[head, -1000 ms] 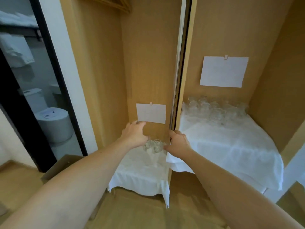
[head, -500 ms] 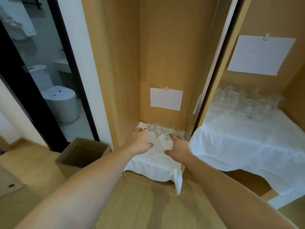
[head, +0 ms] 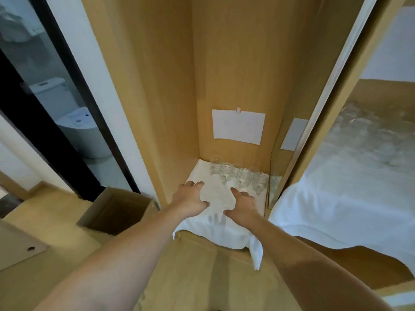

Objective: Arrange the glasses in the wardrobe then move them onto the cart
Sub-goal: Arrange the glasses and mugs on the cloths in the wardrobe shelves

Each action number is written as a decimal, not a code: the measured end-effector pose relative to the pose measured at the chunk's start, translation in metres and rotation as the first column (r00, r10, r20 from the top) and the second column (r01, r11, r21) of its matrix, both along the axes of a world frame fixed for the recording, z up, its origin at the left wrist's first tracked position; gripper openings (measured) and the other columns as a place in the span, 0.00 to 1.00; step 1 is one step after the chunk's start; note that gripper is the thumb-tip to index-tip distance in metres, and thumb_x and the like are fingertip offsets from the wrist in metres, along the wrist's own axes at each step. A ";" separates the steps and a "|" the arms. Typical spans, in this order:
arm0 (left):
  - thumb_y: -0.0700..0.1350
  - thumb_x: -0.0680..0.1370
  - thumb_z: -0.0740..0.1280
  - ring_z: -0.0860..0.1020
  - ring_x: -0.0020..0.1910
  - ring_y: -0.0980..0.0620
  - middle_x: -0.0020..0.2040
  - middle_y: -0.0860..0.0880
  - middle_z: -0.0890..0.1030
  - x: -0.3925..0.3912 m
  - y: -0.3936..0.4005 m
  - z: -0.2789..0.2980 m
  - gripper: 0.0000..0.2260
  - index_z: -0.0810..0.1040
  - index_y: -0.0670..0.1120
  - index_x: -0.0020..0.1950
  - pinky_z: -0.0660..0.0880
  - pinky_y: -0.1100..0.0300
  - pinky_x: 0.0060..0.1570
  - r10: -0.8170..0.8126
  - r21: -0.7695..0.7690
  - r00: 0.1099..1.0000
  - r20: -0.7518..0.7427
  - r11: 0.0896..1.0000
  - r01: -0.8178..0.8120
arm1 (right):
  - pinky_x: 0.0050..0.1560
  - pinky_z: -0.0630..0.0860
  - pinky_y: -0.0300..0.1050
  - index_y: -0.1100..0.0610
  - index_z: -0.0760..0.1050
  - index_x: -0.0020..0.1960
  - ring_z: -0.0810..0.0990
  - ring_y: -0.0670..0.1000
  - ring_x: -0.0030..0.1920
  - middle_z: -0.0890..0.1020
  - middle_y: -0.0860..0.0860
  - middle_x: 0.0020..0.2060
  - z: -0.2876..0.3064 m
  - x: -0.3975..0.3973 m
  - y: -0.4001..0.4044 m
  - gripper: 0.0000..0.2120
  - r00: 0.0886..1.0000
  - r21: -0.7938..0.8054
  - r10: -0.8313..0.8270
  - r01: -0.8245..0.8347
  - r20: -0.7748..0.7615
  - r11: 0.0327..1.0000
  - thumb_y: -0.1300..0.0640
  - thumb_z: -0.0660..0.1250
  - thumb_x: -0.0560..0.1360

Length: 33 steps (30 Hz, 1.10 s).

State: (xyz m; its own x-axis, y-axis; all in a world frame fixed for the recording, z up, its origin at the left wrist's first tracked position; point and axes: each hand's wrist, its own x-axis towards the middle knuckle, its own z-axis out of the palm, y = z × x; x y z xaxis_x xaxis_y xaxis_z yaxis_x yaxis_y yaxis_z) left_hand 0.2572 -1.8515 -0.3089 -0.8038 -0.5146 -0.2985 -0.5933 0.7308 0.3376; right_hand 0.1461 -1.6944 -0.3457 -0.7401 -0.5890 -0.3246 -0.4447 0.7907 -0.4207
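Both hands are reaching into the narrow left compartment of the wardrobe: the left hand is lying with fingers spread on the white cloth covering the shelf, and the right hand is hovering just above it, fingers loosely apart and holding nothing. Four clear glasses are standing in a row at the back of that cloth, just beyond the fingertips, under a white sheet of paper clipped to the back panel. More glasses are showing blurred in the right compartment, and an open cardboard box is sitting on the floor to the left.
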 end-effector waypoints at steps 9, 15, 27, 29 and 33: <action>0.62 0.78 0.67 0.59 0.77 0.43 0.79 0.47 0.61 -0.060 -0.018 -0.033 0.37 0.56 0.54 0.82 0.66 0.46 0.72 -0.031 0.025 0.995 0.099 0.999 0.029 | 0.69 0.71 0.54 0.47 0.52 0.82 0.68 0.59 0.71 0.70 0.53 0.72 -0.033 -0.055 -0.016 0.40 0.999 0.042 0.008 -0.010 0.041 0.999 0.41 0.68 0.77; 0.63 0.77 0.67 0.60 0.77 0.42 0.79 0.47 0.61 -0.088 -0.040 -0.056 0.37 0.56 0.54 0.82 0.66 0.46 0.71 -0.060 0.058 0.986 0.154 0.997 0.052 | 0.72 0.68 0.54 0.48 0.51 0.83 0.67 0.60 0.72 0.68 0.54 0.74 -0.050 -0.079 -0.035 0.40 0.996 0.096 -0.002 -0.006 0.085 0.995 0.41 0.68 0.78; 0.63 0.77 0.67 0.64 0.75 0.43 0.77 0.47 0.65 -0.150 -0.124 -0.095 0.37 0.57 0.54 0.81 0.68 0.47 0.70 -0.158 0.139 0.967 0.201 0.981 0.132 | 0.70 0.69 0.52 0.48 0.48 0.83 0.67 0.58 0.72 0.68 0.54 0.73 -0.078 -0.111 -0.099 0.41 0.979 0.181 -0.162 0.138 0.126 0.974 0.41 0.68 0.78; 0.63 0.77 0.66 0.65 0.74 0.43 0.76 0.47 0.66 -0.161 -0.139 -0.101 0.36 0.56 0.54 0.82 0.69 0.48 0.70 -0.186 0.146 0.959 0.212 0.977 0.157 | 0.69 0.70 0.52 0.47 0.48 0.83 0.67 0.58 0.73 0.67 0.54 0.74 -0.081 -0.116 -0.113 0.41 0.971 0.200 -0.197 0.168 0.136 0.965 0.41 0.67 0.78; 0.61 0.78 0.67 0.66 0.73 0.42 0.76 0.46 0.66 -0.176 -0.163 -0.114 0.36 0.57 0.53 0.82 0.69 0.48 0.69 -0.229 0.184 0.949 0.216 0.964 0.191 | 0.69 0.70 0.53 0.48 0.46 0.83 0.67 0.58 0.73 0.66 0.55 0.74 -0.094 -0.119 -0.134 0.42 0.962 0.244 -0.231 0.191 0.148 0.951 0.41 0.66 0.79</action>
